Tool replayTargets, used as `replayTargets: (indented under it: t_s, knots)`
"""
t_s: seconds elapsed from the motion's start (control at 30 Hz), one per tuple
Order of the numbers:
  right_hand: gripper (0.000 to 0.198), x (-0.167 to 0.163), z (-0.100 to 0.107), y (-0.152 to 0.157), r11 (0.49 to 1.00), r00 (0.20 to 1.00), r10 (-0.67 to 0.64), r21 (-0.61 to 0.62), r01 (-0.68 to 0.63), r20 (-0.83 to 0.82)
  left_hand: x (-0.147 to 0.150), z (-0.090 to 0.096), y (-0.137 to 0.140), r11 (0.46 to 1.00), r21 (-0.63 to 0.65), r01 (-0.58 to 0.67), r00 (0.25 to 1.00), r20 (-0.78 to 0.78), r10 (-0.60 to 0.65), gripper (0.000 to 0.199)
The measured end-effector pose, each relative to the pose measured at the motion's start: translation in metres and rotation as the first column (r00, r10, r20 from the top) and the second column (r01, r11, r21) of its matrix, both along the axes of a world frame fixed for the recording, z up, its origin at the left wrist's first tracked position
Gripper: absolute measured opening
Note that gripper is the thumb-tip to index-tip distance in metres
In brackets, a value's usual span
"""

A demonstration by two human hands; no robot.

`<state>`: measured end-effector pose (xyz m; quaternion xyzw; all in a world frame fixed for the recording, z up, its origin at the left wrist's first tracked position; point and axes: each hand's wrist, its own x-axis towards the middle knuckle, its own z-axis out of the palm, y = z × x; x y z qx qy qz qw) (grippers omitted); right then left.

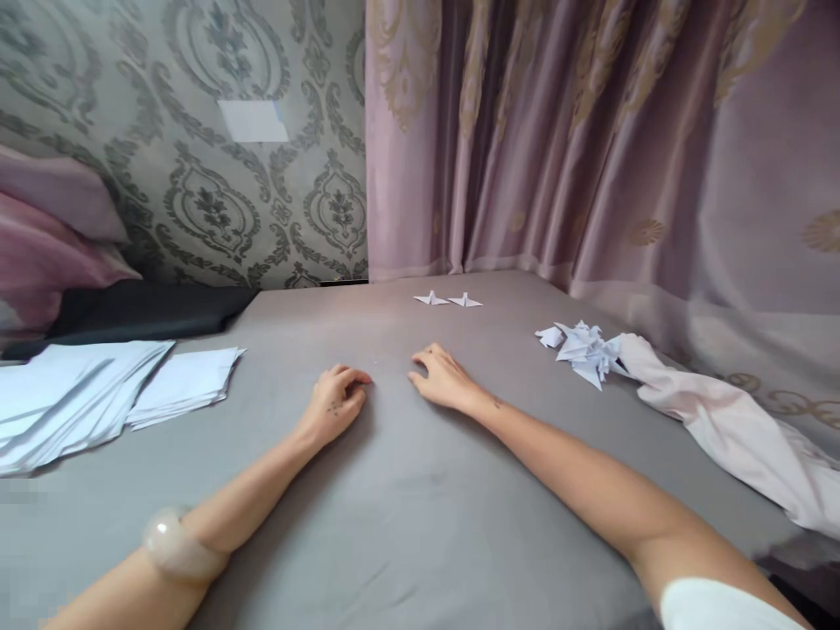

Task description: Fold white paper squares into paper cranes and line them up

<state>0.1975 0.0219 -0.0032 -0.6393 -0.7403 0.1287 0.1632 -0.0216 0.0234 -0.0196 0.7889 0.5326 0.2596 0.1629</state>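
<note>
My left hand [337,405] rests on the grey cloth surface [420,507], its fingers loosely bent and the thumb a little apart, with nothing in it. A short way to the right, my right hand [444,378] lies palm down. Its thumb and forefinger are apart and hold nothing. Beyond my right hand stand two white folded paper birds, a left one [430,298] and a right one [465,300], side by side. Farther right is a heap of folded white paper pieces [586,350]; their single shapes are hard to tell apart.
On the left lie a stack of large white paper sheets [72,398] and a stack of smaller sheets [187,382]. Behind them is a folded black cloth [150,308]. A pale pink cloth [728,416] runs along the right side. Pink curtains [499,157] hang at the back.
</note>
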Motion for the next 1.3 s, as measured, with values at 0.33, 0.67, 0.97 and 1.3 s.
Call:
replayTargets:
  t_s: [0.33,0.67,0.97,1.3]
  knots:
    - [0.035,0.004,-0.021,-0.038,0.944,0.985,0.146,0.285,-0.166,0.089,-0.036,0.02,-0.014,0.958,-0.116,0.261,0.965,0.048,-0.257,0.027]
    - [0.037,0.006,-0.031,-0.025,0.902,0.973,0.159,0.377,-0.211,0.165,-0.208,0.063,-0.008,0.807,-0.023,-0.59,0.781,0.236,0.578,0.03]
    - [0.042,0.007,-0.036,-0.021,0.914,0.973,0.126,0.358,-0.19,0.194,-0.235,0.05,0.01,0.828,-0.033,-0.559,0.826,0.059,0.56,0.037]
    - [0.042,0.008,-0.036,-0.02,0.922,0.98,0.122,0.348,-0.171,0.158,-0.189,0.04,0.046,0.782,-0.1,-0.615,0.781,-0.214,0.587,0.079]
